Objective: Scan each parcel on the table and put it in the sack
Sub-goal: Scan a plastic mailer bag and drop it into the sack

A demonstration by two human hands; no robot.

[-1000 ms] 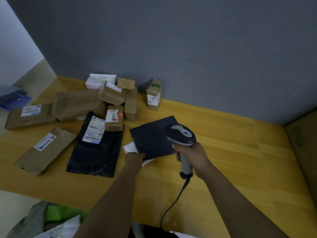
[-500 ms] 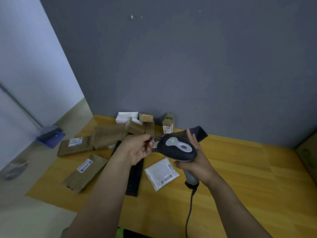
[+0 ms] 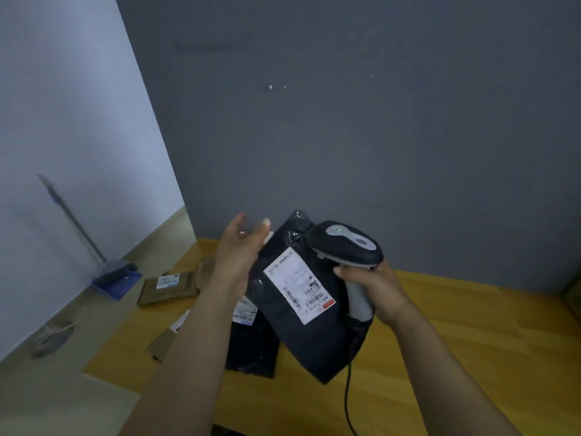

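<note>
I hold a black poly parcel [image 3: 301, 325] up above the wooden table [image 3: 471, 341], its white label facing me. My left hand [image 3: 239, 256] presses its palm against the parcel's left edge, fingers stretched straight upward. My right hand [image 3: 374, 291] grips the handle of the grey-and-black barcode scanner [image 3: 345, 243], whose head sits over the parcel's upper right corner. The scanner's cable [image 3: 347, 388] hangs down towards me. The sack is out of view.
Another black parcel [image 3: 251, 344] lies flat on the table under my left arm. Brown parcels [image 3: 168, 287] lie at the table's left end, one [image 3: 163, 344] near the front edge. A blue dustpan [image 3: 116, 280] and broom stand on the floor, left.
The black parcel has been lifted off the table and turned over, so its label now faces me. My view has tilted upward and the scanner has risen beside the parcel.
</note>
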